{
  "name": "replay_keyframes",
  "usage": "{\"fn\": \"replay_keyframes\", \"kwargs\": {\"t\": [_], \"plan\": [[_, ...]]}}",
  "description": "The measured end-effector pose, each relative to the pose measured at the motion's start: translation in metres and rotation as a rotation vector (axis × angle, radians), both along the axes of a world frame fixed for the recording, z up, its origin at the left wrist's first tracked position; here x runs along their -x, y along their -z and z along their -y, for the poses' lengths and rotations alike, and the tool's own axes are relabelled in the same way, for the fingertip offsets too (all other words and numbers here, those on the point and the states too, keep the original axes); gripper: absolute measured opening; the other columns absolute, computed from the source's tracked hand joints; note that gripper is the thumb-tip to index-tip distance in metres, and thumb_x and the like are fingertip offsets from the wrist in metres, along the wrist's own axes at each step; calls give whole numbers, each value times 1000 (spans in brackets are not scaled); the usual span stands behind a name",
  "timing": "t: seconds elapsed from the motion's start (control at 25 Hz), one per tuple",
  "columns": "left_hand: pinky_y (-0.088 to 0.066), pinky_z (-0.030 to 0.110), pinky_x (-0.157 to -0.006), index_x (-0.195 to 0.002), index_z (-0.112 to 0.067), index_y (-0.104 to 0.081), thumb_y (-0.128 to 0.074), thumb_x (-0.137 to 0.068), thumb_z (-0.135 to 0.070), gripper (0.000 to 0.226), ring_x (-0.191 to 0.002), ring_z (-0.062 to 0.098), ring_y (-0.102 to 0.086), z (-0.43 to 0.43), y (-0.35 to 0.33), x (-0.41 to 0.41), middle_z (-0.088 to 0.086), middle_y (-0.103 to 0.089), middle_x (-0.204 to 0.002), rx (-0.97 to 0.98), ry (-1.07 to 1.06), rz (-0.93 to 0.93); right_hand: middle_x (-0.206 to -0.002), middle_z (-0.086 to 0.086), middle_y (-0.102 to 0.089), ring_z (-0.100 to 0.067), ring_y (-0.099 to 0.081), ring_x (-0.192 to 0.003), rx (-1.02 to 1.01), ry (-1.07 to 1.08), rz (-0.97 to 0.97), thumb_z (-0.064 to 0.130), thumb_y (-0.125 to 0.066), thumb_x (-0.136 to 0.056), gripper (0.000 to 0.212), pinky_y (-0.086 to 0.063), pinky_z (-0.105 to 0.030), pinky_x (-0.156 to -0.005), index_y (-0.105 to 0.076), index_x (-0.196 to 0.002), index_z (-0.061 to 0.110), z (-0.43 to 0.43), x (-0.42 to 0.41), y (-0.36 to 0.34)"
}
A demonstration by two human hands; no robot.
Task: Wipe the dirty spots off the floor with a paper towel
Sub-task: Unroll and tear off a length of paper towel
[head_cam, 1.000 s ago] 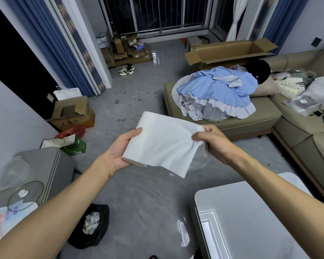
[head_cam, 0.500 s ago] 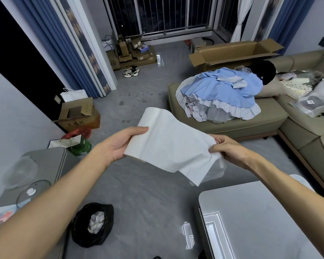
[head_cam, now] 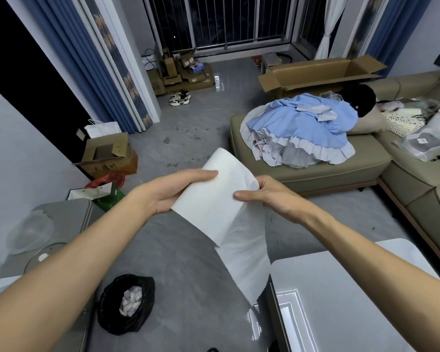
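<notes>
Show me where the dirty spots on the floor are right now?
In the head view the dirty spots dot the grey floor just beyond the paper towel, between the open cardboard box on the left and the sofa on the right.

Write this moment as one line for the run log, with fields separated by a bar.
step: towel held up, both hands | left hand: grips paper towel | right hand: pinches paper towel | dirty spots: not yet wiped

The fingers of the left hand point(head_cam: 163, 194) are hidden behind the paper towel point(head_cam: 214, 201). The white surface point(head_cam: 341, 301) is cut off by the bottom edge, the sofa point(head_cam: 417, 196) by the right. The print on the cardboard box point(head_cam: 107, 163) is too small to be read.
</notes>
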State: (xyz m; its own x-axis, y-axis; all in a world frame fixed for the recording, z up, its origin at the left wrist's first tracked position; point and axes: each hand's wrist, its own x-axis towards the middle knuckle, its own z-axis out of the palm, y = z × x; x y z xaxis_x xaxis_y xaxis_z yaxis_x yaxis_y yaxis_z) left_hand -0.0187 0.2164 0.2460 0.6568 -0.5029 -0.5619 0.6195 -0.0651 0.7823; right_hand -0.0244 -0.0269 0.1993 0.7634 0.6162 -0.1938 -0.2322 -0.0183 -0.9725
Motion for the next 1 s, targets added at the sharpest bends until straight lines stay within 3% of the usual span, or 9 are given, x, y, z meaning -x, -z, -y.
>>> {"fn": "replay_keyframes", "kwargs": {"t": [0.12, 0.24, 0.4, 0.56, 0.8, 0.88, 1.0], "plan": [[-58, 30, -76, -101, -16, -75, -70, -78, -39, 33, -90, 17, -71, -12, 16, 2, 5, -74, -102, 117, -149, -65, -106, -9, -74, -20, -70, -96, -29, 15, 16, 19, -74, -82, 20, -53, -24, -79, -75, -99, 10, 5, 4, -3], [-58, 34, -81, -99, -13, -76, -76, -73, -32, 32, -93, 21, -70, -16, 27, 5, 9, -73, -106, 110, -179, -98, -112, -10, -72, -22, -68, -102, -1, 25, 38, 14, -73, -83, 26, -52, -26, -86, -71, -108, 8, 11, 6, -2], [-52, 43, -90, -111, -12, -70, -78, -69, -27, 45, -105, 28, -67, -11, 22, 8, 13, -68, -119, -88, -30, 84, -102, -8, -74, -18, -69, -90, 136, -73, -27, 19, -66, -90, 13, -51, -29, -82, -75, -95, 11, 25, 11, 4], [-56, 39, -80, -116, -16, -64, -80, -68, -23, 51, -104, 29, -68, -1, 16, 5, 11, -69, -116, -141, -82, 215, -107, -12, -73, -23, -69, -94, 234, -59, -50, 38, -69, -84, 33, -50, -39, -91, -74, -99, 9, 29, 16, 8], [-54, 50, -87, -112, -18, -63, -82, -61, -28, 55, -100, 29, -69, 4, 20, 0, 10, -71, -111, -311, -124, 299, -106, -12, -73, -25, -71, -94, 288, -221, -84, 15, -81, -74, 29, -56, -36, -87, -74, -101, 9, 28, 19, 5], [-55, 50, -88, -113, -20, -64, -81, -63, -30, 54, -98, 28, -70, 5, 23, -2, 9, -72, -110, -307, -163, 295, -104, -12, -74, -23, -71, -91, 207, -224, -153, 10, -70, -85, 17, -56, -33, -85, -74, -101, 7, 30, 22, 8], [-58, 43, -81, -115, -22, -63, -81, -63, -31, 56, -96, 25, -71, 7, 26, -6, 6, -72, -110, -318, -214, 324, -91, -9, -72, -18, -70, -78, 2, -260, -274, 3, -50, -96, 18, -56, -27, -72, -68, -97, 4, 31, 25, 9]]}}
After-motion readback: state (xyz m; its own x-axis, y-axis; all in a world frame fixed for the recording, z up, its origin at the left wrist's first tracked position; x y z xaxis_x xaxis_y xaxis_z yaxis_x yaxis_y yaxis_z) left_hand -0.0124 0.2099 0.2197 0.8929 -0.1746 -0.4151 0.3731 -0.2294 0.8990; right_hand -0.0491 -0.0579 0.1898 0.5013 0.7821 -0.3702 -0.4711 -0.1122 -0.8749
